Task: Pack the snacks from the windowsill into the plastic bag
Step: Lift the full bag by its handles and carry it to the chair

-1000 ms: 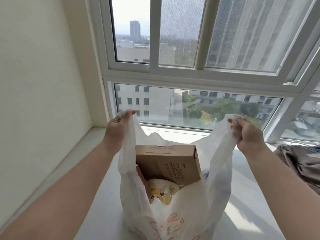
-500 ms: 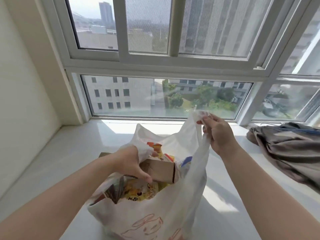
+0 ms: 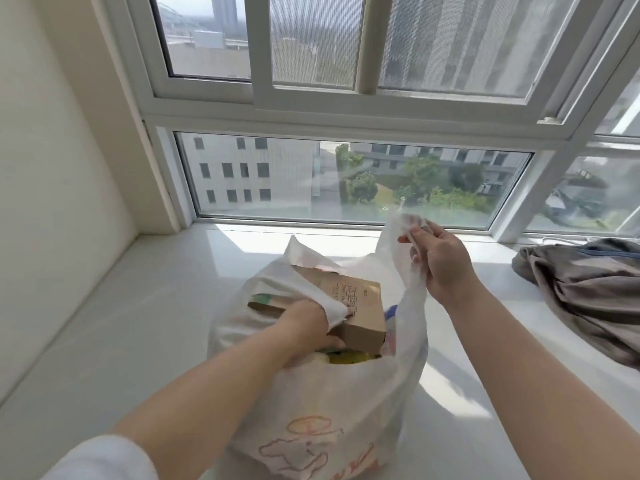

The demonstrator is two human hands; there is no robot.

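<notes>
A white plastic bag (image 3: 332,403) with orange print stands on the white windowsill (image 3: 145,306). A brown cardboard box (image 3: 360,303) lies tilted in the bag's mouth, above a yellow snack packet (image 3: 349,357). My left hand (image 3: 308,330) reaches into the bag and grips the box's near edge, with the bag's left handle draped over it. My right hand (image 3: 440,261) pinches the bag's right handle and holds it up.
A crumpled grey-brown cloth (image 3: 585,289) lies on the sill at the right. The window frame (image 3: 346,116) runs along the back and a cream wall (image 3: 52,168) closes off the left.
My left hand dropped the left handle and went into the bag, gripping the box and tilting it flatter. My right hand kept its handle raised.
</notes>
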